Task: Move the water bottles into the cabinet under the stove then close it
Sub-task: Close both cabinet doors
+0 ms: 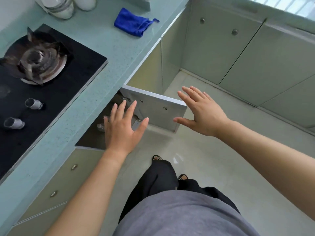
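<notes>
Hands first: left hand (pixel 121 128) and right hand (pixel 202 111) are both spread flat with fingers apart, holding nothing. The left hovers over the cabinet opening; the right is just beside the free edge of the open cabinet door (pixel 153 108). At least one water bottle (pixel 100 127) shows inside the cabinet, below the counter (pixel 119 43) and stove (pixel 42 79). Moving the bottles looks done; closing the door remains.

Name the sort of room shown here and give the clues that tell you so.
Most likely a home kitchen. A gas stove with knobs is set into a pale countertop, cabinets run beneath it, and one cabinet door stands open. A blue cloth lies on the counter.
</notes>
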